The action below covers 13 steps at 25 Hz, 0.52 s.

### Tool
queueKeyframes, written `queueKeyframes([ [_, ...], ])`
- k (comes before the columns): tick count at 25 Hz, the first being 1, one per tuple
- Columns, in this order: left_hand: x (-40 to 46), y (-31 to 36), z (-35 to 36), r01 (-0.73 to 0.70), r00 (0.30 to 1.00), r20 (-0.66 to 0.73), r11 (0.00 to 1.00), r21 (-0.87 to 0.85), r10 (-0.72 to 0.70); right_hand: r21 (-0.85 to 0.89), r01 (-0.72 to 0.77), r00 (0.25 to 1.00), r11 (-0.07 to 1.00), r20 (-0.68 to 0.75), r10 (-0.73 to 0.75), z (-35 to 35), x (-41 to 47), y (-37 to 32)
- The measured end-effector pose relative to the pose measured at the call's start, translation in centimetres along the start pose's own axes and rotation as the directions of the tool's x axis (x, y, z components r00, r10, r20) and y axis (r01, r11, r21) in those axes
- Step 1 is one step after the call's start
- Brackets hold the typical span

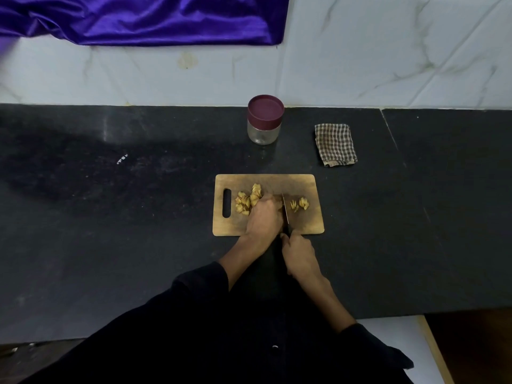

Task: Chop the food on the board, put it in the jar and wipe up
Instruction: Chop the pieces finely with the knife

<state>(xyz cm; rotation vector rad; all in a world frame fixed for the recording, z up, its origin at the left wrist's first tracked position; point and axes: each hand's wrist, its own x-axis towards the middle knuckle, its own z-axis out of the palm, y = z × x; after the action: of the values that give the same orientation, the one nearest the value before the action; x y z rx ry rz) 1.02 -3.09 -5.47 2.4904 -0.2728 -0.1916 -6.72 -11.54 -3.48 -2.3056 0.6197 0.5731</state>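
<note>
Food: pale yellow-brown chunks [246, 201] lie on the wooden chopping board [304, 225], a larger uncut heap toward the handle-slot end and a few cut pieces [300, 204] on the other side of the blade.
Knife: its blade [285, 210] runs away from the person across the middle of the board, between the two lots of food.
Key relation: the uncut heap lies to the left of the blade, under and just beyond the left hand, so by my reading the next cuts work leftward into it.
Left grip: the left hand [263, 217] is curled down over the near edge of the heap, holding it steady right beside the blade.
Right grip: the right hand [297, 252] is closed around the knife handle at the board's near edge; the handle itself is mostly hidden.
Jar: a clear jar [263, 131] with a maroon lid [265, 109] on stands on the dark bench [110, 217] beyond the board.
Cloth: a folded checked cloth [335, 144] lies to the right of the jar, apart from it.
Stage: chopping appears part done; filling and wiping are not yet begun.
</note>
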Motion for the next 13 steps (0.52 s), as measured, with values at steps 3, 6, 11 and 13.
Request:
queueKeyframes([
  [3,0.1,-0.2,0.3,0.049,0.999,0.006,0.999,-0.006,-0.049,0.039,-0.026,0.999,0.999,-0.028,0.027,-1.0,-0.1,0.0],
  [6,0.0,0.0,0.1,0.059,0.998,0.001,0.998,-0.017,-0.059,0.072,-0.016,0.999,0.997,-0.031,0.018,-1.7,-0.3,0.4],
  [11,-0.1,0.4,-1.5,0.032,0.998,0.050,0.993,-0.111,-0.027,0.076,0.025,0.999,0.997,-0.031,-0.022,-1.7,-0.9,0.2],
  [13,-0.3,0.3,-2.1,0.051,0.998,0.053,0.983,-0.177,-0.042,0.076,0.037,0.999,0.996,-0.017,-0.035,-1.7,-1.1,0.2],
])
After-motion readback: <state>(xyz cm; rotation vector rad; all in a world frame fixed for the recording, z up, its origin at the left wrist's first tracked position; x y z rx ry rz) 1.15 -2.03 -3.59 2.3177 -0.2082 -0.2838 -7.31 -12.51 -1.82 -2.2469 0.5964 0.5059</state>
